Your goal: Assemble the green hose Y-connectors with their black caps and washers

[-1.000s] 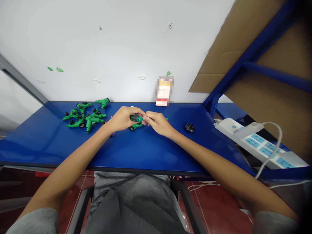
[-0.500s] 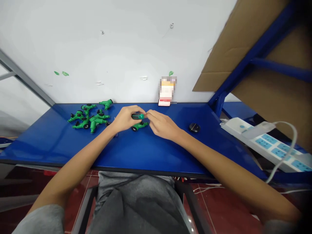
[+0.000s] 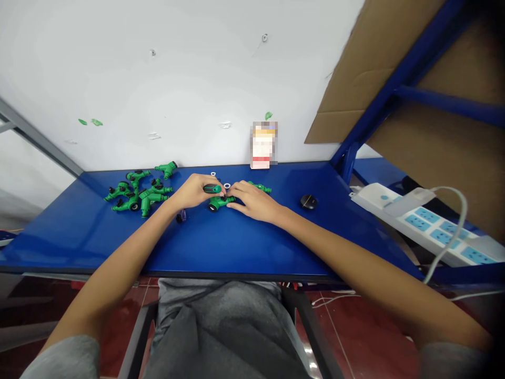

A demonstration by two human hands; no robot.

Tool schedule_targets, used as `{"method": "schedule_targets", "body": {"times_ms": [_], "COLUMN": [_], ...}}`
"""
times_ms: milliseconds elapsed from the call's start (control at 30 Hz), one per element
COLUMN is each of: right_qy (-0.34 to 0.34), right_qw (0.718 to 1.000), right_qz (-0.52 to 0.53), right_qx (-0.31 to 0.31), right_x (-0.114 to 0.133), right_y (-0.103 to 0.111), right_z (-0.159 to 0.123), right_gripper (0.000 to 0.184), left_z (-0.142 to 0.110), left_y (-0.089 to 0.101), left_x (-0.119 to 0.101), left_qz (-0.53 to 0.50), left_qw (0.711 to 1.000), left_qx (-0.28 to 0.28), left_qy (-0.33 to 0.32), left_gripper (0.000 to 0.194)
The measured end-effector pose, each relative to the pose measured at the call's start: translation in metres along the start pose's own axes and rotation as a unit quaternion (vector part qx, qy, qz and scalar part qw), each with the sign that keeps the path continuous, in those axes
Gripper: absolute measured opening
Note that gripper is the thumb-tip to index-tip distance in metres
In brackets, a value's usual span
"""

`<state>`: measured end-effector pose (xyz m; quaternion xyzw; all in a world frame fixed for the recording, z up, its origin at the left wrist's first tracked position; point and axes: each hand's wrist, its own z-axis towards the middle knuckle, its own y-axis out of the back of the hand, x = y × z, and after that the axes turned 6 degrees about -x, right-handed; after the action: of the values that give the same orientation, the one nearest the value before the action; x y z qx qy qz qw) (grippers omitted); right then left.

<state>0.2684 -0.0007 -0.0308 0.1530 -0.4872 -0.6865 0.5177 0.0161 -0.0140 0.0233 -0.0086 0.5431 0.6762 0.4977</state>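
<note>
My left hand [image 3: 192,191] is closed around a screwdriver [image 3: 212,188] with a green and black handle. Its tip points toward the green hose splitter [image 3: 215,204] lying on the blue table just in front. My right hand [image 3: 255,203] has its thumb and fingers closed at the right end of that splitter; any small part between the fingertips is hidden. A second green splitter [image 3: 265,188] shows partly behind my right hand. A white ring [image 3: 227,186] lies between the hands, and another small white piece [image 3: 213,173] lies farther back.
Several green splitters [image 3: 147,199] with black parts are heaped at the left of the table [image 3: 236,247]. A small purplish clear piece [image 3: 181,215] lies by my left wrist. To the right are a black computer mouse [image 3: 309,201] and a white power strip [image 3: 418,213]. A blurred-out phone [image 3: 262,150] leans against the wall.
My right hand has come down from the screwdriver's tip area to the green splitter, its fingers lower and less raised. The view has shifted slightly, uncovering the white ring and the second splitter.
</note>
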Motion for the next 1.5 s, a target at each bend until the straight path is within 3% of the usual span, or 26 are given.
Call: {"method": "schedule_targets", "body": {"times_ms": [100, 300, 500, 833, 1033, 1267, 1433, 1500], "right_qy": [0.004, 0.005, 0.000, -0.002, -0.003, -0.008, -0.010, -0.010], "right_qw": [1.000, 1.000, 1.000, 1.000, 1.000, 1.000, 1.000, 1.000], "right_qz": [-0.004, -0.009, -0.011, 0.002, 0.011, 0.021, 0.023, 0.021], "right_qx": [-0.007, -0.003, -0.001, -0.001, -0.005, -0.001, 0.002, 0.000], "right_x": [-0.001, -0.001, 0.000, 0.000, 0.002, 0.002, 0.002, 0.002], "right_y": [-0.001, -0.001, -0.001, 0.001, 0.002, 0.003, 0.003, 0.003], "right_z": [0.000, 0.001, 0.001, 0.000, 0.000, 0.000, 0.000, 0.000], "right_gripper": [0.024, 0.024, 0.025, 0.023, 0.024, 0.022, 0.021, 0.022], "left_z": [0.000, -0.003, -0.004, -0.003, -0.004, -0.005, -0.004, -0.003], "left_y": [-0.001, -0.001, 0.003, 0.002, 0.009, 0.009, 0.010, 0.010], "left_x": [0.003, 0.003, -0.002, -0.004, -0.003, -0.005, -0.007, -0.006], "left_qz": [0.021, 0.102, 0.137, 0.123, 0.047, 0.086, 0.083, 0.054], "left_qw": [0.999, 0.992, 0.986, 0.989, 0.997, 0.991, 0.991, 0.996], "left_qx": [0.000, 0.029, 0.052, 0.062, 0.016, 0.054, 0.075, 0.051], "left_qy": [-0.028, -0.072, -0.075, -0.062, -0.056, -0.091, -0.070, -0.049], "left_gripper": [0.019, 0.051, 0.060, 0.047, 0.040, 0.035, 0.025, 0.020]}}
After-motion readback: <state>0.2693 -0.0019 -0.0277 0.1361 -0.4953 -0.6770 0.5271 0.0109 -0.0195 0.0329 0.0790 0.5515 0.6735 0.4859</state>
